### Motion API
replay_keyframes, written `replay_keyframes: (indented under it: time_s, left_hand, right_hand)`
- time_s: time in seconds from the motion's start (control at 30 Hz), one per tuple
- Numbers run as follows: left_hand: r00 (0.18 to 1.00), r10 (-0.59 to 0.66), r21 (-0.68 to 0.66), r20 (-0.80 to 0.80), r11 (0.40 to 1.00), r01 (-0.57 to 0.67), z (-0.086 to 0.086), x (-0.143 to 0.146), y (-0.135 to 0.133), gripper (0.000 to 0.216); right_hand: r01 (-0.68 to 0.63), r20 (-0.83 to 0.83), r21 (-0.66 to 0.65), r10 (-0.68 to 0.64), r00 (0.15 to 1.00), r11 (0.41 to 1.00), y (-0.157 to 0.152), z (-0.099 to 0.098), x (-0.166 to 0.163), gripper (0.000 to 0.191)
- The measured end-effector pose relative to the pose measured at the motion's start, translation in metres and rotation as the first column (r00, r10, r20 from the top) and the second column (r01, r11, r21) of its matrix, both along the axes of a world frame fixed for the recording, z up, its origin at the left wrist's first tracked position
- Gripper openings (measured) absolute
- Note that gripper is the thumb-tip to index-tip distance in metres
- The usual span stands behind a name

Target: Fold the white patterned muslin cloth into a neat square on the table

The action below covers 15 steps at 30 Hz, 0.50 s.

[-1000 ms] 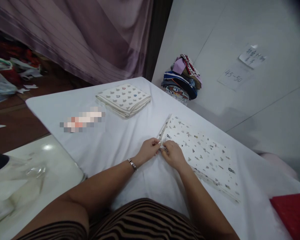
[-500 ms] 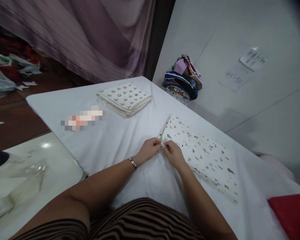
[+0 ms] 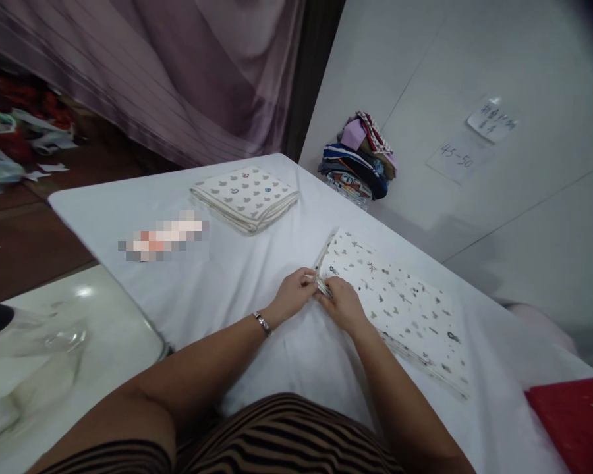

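A white cloth with small scattered prints point(image 3: 395, 303) lies folded in layers on the white-covered table point(image 3: 261, 283). At its near left corner, my left hand point(image 3: 295, 294) pinches the layered edge between thumb and fingers. Right beside it, my right hand point(image 3: 344, 304) is closed on the same corner, fingers curled over the layers. The exact spot of each fingertip is partly hidden. Farther back rests a second folded cloth point(image 3: 244, 197), patterned with grey shapes, which neither hand touches.
A pixelated patch point(image 3: 163, 237) covers something left on the table. Stacked fabrics point(image 3: 358, 158) stand beyond the far edge against the wall. A red item point(image 3: 573, 421) sits at the right. A pale side table point(image 3: 84, 322) adjoins at left, and a curtain point(image 3: 202, 79) hangs behind.
Both hands stay at the cloth's corner; the right fingers now curl further over the layered edge. The whole view has shifted slightly. The second folded cloth has not moved.
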<state>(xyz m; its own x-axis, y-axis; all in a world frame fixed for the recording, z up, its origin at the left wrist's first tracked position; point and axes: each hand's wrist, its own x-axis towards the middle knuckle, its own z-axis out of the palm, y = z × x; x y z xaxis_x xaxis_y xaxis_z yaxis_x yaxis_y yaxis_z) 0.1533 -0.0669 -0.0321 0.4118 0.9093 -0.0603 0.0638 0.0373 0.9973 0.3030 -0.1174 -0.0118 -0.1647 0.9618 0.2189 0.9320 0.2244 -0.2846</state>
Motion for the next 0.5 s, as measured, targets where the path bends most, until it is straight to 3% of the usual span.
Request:
replay_keyframes:
  time_s: [0.07,0.13,0.2,0.27,0.4,0.5]
  left_hand:
    - [0.998,0.002,0.084,-0.059,0.996,0.003,0.001,-0.004,0.004,0.025]
    - [0.979,0.083,0.211,-0.188,0.977,-0.042,0.003,-0.010,0.011,0.022]
    - [0.913,0.199,0.348,-0.355,0.935,-0.069,0.005,-0.015,0.017,0.021]
    - [0.826,0.256,0.436,-0.502,0.900,-0.014,0.006,-0.018,0.021,0.025]
    - [0.708,0.232,0.467,-0.667,0.871,0.154,0.007,-0.010,0.017,0.037]
    - [0.704,0.215,0.469,-0.677,0.863,0.187,0.009,0.000,0.013,0.024]
  right_hand:
    - [0.049,-0.104,-0.003,-0.049,0.993,0.999,0.001,0.000,0.002,0.016]
    - [0.125,-0.246,-0.004,-0.122,0.961,0.992,0.002,0.001,0.006,0.017]
    - [0.198,-0.366,-0.002,-0.185,0.912,0.980,0.004,0.003,0.011,0.019]
    - [0.252,-0.440,0.016,-0.220,0.871,0.968,0.005,0.005,0.013,0.021]
    - [0.298,-0.465,0.071,-0.233,0.854,0.952,0.005,0.006,0.011,0.020]
    - [0.260,-0.414,0.109,-0.194,0.889,0.959,0.004,0.009,0.007,0.019]
